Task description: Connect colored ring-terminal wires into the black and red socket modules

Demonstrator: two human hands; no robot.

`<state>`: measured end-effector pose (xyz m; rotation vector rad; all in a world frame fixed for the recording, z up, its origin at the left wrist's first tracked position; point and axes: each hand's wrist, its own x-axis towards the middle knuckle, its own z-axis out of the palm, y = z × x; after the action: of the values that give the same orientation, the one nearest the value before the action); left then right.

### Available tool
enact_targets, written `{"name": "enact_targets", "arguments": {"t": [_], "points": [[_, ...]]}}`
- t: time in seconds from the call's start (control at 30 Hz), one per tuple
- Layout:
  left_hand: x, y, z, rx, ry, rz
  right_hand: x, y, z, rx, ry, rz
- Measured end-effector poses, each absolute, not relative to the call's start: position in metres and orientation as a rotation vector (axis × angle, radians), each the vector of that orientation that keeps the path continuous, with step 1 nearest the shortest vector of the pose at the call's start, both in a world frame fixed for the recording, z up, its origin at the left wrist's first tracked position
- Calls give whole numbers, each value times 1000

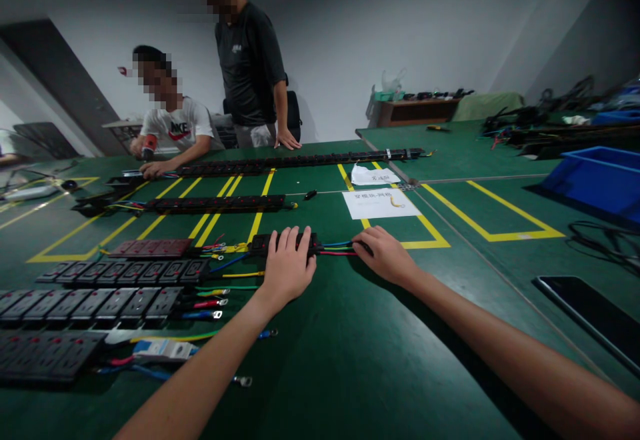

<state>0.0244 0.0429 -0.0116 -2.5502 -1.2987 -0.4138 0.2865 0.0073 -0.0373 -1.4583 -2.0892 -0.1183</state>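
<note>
My left hand (290,270) lies across a short black socket module (260,245), its fingers spread over the top and the thumb at the front edge. Blue, green and red wires (337,249) run from the module's right end to my right hand (383,253). That hand is closed around the wire ends, thumb and fingers pinched together. A small black piece shows at its fingertips; its kind is not clear. Left of the module lie a dark red socket strip (150,248) and several black socket strips (135,272), with coloured leads and ring terminals.
Across the green table, one person (175,123) holds a red-and-black tool at a long black strip (310,160); another person (253,67) stands leaning a hand on the table. Printed paper (383,205), a blue bin (600,183), a phone (593,313) and black cable (600,243) lie rightward.
</note>
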Motion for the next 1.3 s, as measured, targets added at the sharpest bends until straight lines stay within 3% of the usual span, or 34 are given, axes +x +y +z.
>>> {"name": "enact_targets", "arguments": {"t": [1.3], "points": [[24, 42, -11, -2556, -1307, -403, 288, 8, -38, -1475, -2102, -108]]}}
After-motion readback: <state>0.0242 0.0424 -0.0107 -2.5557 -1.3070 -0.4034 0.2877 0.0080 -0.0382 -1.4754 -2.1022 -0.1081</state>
